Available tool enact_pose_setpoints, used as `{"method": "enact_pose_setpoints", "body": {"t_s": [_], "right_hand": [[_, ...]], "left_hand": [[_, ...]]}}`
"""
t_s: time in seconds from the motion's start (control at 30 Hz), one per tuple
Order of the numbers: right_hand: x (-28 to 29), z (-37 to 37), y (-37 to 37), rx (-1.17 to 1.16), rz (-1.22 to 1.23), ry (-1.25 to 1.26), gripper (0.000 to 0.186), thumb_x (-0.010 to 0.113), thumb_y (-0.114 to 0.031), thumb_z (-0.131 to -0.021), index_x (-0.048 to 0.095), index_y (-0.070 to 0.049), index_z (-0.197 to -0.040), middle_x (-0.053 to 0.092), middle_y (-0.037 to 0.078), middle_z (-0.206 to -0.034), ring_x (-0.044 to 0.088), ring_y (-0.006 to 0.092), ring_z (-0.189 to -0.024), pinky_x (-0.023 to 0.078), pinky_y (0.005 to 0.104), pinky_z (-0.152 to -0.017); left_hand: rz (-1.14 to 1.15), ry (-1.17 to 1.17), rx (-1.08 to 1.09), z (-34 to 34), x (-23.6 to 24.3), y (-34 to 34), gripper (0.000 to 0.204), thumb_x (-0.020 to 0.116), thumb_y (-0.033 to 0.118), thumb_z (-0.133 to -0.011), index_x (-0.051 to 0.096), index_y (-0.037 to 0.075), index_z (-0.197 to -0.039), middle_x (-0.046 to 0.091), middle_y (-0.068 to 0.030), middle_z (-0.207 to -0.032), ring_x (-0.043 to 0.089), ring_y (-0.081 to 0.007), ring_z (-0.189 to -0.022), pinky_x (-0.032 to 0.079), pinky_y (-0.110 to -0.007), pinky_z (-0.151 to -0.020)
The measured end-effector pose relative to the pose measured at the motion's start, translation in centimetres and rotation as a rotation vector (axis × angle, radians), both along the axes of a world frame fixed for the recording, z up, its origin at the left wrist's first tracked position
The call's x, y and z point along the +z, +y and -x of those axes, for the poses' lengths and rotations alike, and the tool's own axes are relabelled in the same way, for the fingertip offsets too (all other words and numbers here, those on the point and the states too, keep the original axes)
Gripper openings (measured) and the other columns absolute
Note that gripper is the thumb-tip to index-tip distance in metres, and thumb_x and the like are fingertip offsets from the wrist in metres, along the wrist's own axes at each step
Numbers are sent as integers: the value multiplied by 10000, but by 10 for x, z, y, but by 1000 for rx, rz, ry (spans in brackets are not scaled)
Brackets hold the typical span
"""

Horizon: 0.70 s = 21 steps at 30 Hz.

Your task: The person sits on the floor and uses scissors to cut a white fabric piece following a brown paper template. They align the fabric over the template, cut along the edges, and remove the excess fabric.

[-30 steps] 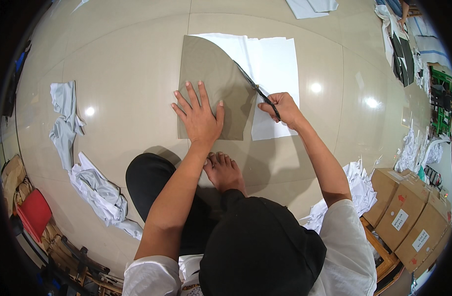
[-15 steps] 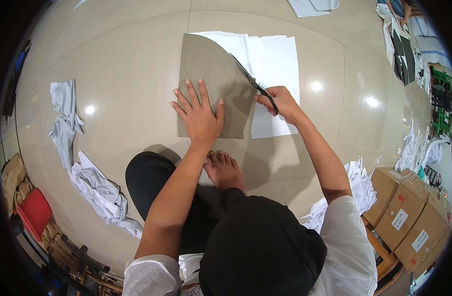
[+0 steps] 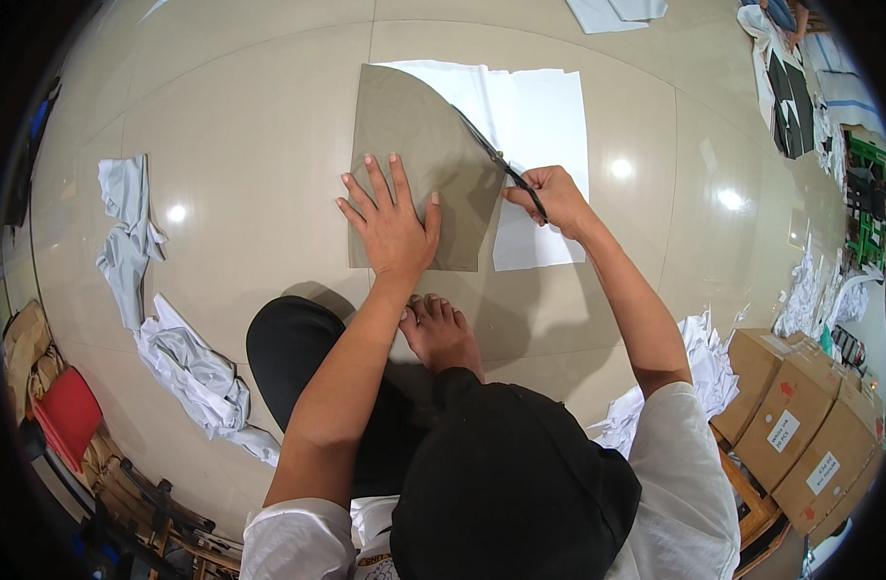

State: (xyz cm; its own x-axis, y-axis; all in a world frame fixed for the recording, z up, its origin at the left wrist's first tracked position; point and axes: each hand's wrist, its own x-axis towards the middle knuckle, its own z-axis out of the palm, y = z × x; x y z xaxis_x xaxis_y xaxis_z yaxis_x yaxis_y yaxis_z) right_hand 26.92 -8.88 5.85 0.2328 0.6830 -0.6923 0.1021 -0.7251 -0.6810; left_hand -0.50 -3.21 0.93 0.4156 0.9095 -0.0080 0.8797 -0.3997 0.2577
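A flat grey-brown pattern piece with a curved right edge lies on the tiled floor, over a sheet of white cloth. My left hand rests flat on the lower left of the brown piece, fingers spread. My right hand grips black-handled scissors. Their blades look nearly together and lie along the curved edge, pointing to the upper left. The white cloth shows to the right of that edge and is parted from the brown piece's lower side. What lies under the brown piece is hidden.
My bare foot is just below the brown piece. Crumpled white cloth lies at left, more scraps at right beside cardboard boxes. Folded white cloth is at the top. Another person's arm shows at the top right.
My right hand has shifted very slightly to the right with the scissors. My left hand and the cloth look the same.
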Motion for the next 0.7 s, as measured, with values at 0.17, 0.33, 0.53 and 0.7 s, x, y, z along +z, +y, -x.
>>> {"method": "enact_pose_setpoints", "body": {"t_s": [0.17, 0.33, 0.53, 0.7], "right_hand": [[1, -4, 1, 14, -9, 28, 463, 916, -265, -876, 558, -113, -626, 533, 7, -535, 451, 95, -442, 322, 295, -444], [6, -5, 14, 1, 28, 44, 479, 929, -288, -874, 554, -119, -630, 518, 1, -533, 435, 99, -437, 315, 299, -452], [4, -5, 24, 18, 27, 45, 497, 928, -296, -887, 538, -129, -627, 516, 0, -534, 432, 101, -437, 314, 301, -456], [1, -3, 27, 22, 30, 37, 501, 924, -282, -893, 527, -135, -624, 508, -4, -530, 429, 97, -436, 309, 299, -452]], "left_hand": [[3, 1, 0, 0, 1, 0, 882, 558, 550, -1120, 272, 74, -1806, 183, -300, -1857, 115, -666, -1658, 104, -812, -1299], [3, -11, 1, 0, 1, 0, 879, 560, 545, -1120, 275, 73, -1805, 179, -298, -1858, 113, -666, -1658, 103, -812, -1300], [6, -15, -2, 0, 3, 0, 881, 565, 542, -1119, 272, 74, -1805, 177, -298, -1858, 117, -666, -1656, 107, -813, -1298], [2, 9, -4, 0, 2, 0, 883, 559, 546, -1122, 263, 75, -1807, 176, -298, -1858, 122, -662, -1657, 109, -811, -1299]]}}
